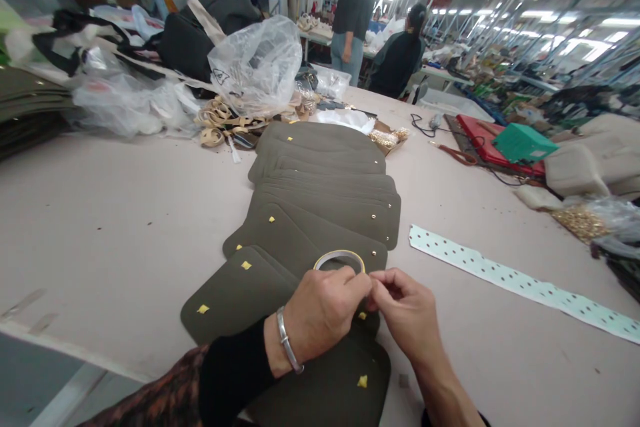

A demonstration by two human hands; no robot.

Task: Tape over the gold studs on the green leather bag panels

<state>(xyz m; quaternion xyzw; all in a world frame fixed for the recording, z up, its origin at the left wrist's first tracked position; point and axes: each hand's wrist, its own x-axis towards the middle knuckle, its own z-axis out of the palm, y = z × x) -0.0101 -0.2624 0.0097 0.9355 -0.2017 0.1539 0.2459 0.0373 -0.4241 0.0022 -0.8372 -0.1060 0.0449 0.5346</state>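
Observation:
My left hand (325,303) is closed around a roll of yellow-edged tape (341,255), whose upper rim shows above my knuckles. Fingertips of my right hand (407,310) are pinched together and meet the left thumb beside the roll; what they grip is probably the tape end, but it is too small to make out. Beneath both hands lie overlapping olive-green panels (320,207) with rounded corners, fanned out in a column. Small yellow tape pieces (246,265) stick to several panels, and little gold metal fittings (373,217) show along their right side.
A white strip with dark dots (520,283) lies on the table to the right. Farther off are a green box (525,143) on a red item and a bag of gold fittings (580,221). Plastic bags (260,67) and straps crowd the back left. Two people are beyond the table.

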